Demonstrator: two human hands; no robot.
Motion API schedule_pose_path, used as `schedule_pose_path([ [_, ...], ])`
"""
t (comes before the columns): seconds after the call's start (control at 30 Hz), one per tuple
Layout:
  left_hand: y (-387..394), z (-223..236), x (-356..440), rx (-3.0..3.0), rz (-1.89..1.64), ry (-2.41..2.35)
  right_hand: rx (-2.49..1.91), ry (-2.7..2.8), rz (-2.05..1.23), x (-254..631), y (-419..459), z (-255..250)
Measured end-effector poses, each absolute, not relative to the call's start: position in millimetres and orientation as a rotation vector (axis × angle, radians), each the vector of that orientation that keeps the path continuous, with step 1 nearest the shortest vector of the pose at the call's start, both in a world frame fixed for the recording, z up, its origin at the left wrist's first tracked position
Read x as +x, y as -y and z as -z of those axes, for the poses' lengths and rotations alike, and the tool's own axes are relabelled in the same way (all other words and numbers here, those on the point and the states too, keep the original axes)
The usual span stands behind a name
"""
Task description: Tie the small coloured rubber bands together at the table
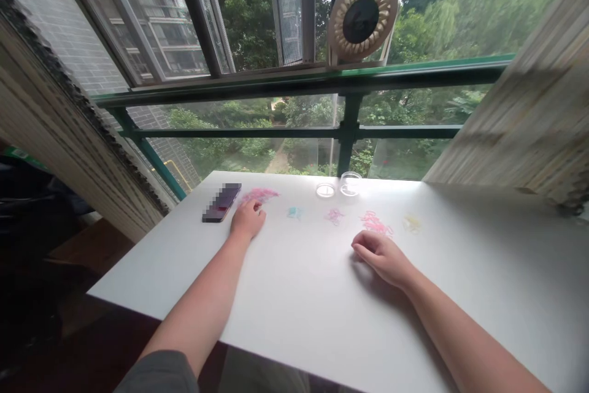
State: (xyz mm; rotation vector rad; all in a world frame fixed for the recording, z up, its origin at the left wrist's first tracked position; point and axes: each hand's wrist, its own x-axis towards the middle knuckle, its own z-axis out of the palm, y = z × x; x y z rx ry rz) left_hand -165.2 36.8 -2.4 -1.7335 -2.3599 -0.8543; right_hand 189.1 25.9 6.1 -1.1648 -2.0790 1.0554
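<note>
My left hand [248, 219] reaches to the near edge of a loose pink pile [261, 194] of small thin pieces, fingers bent down at it. Whatever lies between those fingertips is too small to make out. My right hand [381, 256] rests on the table with its fingers curled in and the thumb against them; nothing shows in it. Just beyond it lies a red-pink pile [375, 222] of thin loop-like pieces. Between the hands are a small blue pile [294, 213] and a purple-pink one [334, 216]. A pale yellow pile [411, 223] sits farther right.
A phone [222, 203] lies left of the pink pile. At the white table's [294, 295] far edge stand a clear round container [351, 184] and a flat clear lid [325, 190]. Behind are a green railing [276, 99], a round fan [363, 16] and curtains [497, 117].
</note>
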Motion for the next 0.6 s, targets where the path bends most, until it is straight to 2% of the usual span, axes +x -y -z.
schedule_pose_path([
  [0.6,-68,4,-172,-1.813,0.836,2.231,-1.197,2.104,-1.039,189,-29,-5],
])
